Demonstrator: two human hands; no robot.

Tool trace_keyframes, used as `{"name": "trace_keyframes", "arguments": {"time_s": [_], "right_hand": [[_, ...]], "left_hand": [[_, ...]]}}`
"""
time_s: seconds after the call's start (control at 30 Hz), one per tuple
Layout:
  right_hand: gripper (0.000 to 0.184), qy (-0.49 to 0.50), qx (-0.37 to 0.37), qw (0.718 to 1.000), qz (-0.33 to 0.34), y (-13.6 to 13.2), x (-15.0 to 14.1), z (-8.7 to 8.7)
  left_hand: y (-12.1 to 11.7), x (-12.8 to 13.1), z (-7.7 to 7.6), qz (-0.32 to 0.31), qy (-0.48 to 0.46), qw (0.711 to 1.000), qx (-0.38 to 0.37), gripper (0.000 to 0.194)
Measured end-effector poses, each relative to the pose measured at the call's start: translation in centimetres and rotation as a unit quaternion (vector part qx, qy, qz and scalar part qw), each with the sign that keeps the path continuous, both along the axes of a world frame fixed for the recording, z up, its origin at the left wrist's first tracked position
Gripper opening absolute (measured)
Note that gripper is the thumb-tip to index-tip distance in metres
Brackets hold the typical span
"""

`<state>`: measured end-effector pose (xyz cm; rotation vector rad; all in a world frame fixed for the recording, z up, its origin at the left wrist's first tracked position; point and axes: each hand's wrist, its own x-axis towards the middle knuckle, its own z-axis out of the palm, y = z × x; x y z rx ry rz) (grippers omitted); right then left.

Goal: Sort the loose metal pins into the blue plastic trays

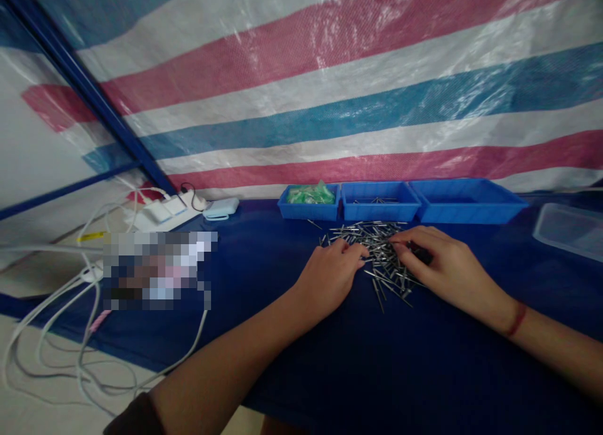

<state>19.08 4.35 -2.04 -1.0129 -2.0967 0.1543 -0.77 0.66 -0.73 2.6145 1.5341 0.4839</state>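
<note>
Two hands: left (332, 272) curled, right (436, 259) bent, grip unclear, at thin metallic pins (384, 253)

We have room to pass over the near part of the dark blue tabletop (377, 372), in front of the metal pins (377, 234), and between the leftmost blue bin (308, 212) and the light blue case (221, 209). Three bins — side by side — block the far edge; white cables (98, 290) crowd our left.
</note>
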Motion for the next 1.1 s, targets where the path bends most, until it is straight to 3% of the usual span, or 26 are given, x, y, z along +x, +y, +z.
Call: {"name": "trace_keyframes", "arguments": {"time_s": [0.13, 0.33, 0.53, 0.77, 0.87, 1.1], "right_hand": [[0.015, 0.006, -0.001, 1.0, 0.026, -0.9, -0.5, 0.5], [0.015, 0.099, -0.144, 0.981, 0.091, -2.7, -2.0, 1.0], [0.013, 0.22, -0.228, 0.942, 0.108, -3.1, -2.3, 1.6], [0.016, 0.227, -0.214, 0.946, 0.085, -3.1, -2.0, 1.9], [0.013, 0.217, -0.186, 0.954, 0.09, -3.1, -1.9, 1.8], [0.01, 0.154, -0.097, 0.976, 0.121, -3.1, -1.3, 1.6]], "left_hand": [[0.0, 0.3, 0.4, -0.003, -0.131, 0.991, 0.013, 0.019], [-0.2, 1.0, 0.7, -0.053, -0.299, 0.953, 0.014, 0.013], [-0.3, 1.2, 0.4, -0.059, -0.374, 0.925, -0.031, 0.012], [-0.6, 1.5, 0.4, -0.041, -0.374, 0.926, -0.024, 0.006], [-0.6, 1.6, 0.5, -0.025, -0.365, 0.931, -0.014, 0.013], [-0.6, 1.4, 0.4, -0.042, -0.312, 0.949, 0.01, 0.008]]}}
